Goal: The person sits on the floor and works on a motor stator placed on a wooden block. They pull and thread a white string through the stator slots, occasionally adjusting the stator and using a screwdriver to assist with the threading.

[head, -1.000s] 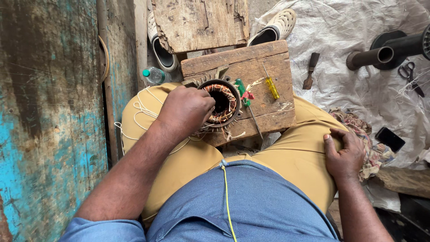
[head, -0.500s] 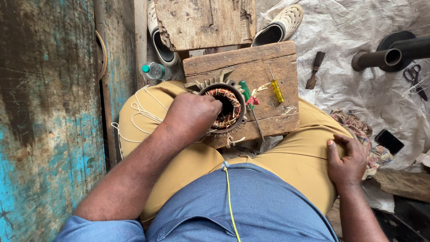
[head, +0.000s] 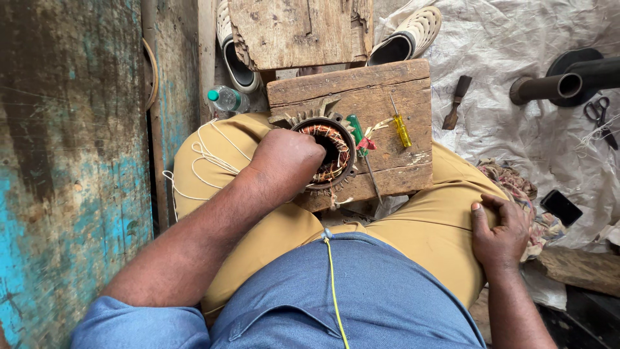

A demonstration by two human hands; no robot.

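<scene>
We start at the left, where a worn wall (head: 71, 161) painted turquoise over dark patches rises beside us, and white cord (head: 206, 155) lies looped over our left thigh. Just past it a clear plastic bottle (head: 227, 99) with a green cap lies on the ground by the wooden block's left edge; any label on it is too small to make out. Our left hand (head: 287, 158) is curled narrow, fingertips tucked into the bore of the motor stator (head: 326, 152), which sits at the front-left corner of the wooden block (head: 387, 90), its copper windings showing inside the ribbed metal shell. To do this well, we judge that we should steady the shell against the block, press the coils gently with fingertips rather than nails, and keep the enamelled wire from scraping the slot edges. Right of the stator a green-handled screwdriver (head: 357, 132) lies touching its rim, with a scrap of red tape (head: 367, 143) beside it, and a yellow-handled screwdriver (head: 402, 129) lies nearer the block's right edge. Our right hand (head: 500, 232) rests flat and empty on our right thigh, fingers loosely spread. Farther right, on the white sheeting (head: 516, 39), lie a small wood-handled tool (head: 456, 100), a dark pipe (head: 549, 87), scissors (head: 600, 116) and a black phone (head: 560, 207). We see no signs anywhere.
</scene>
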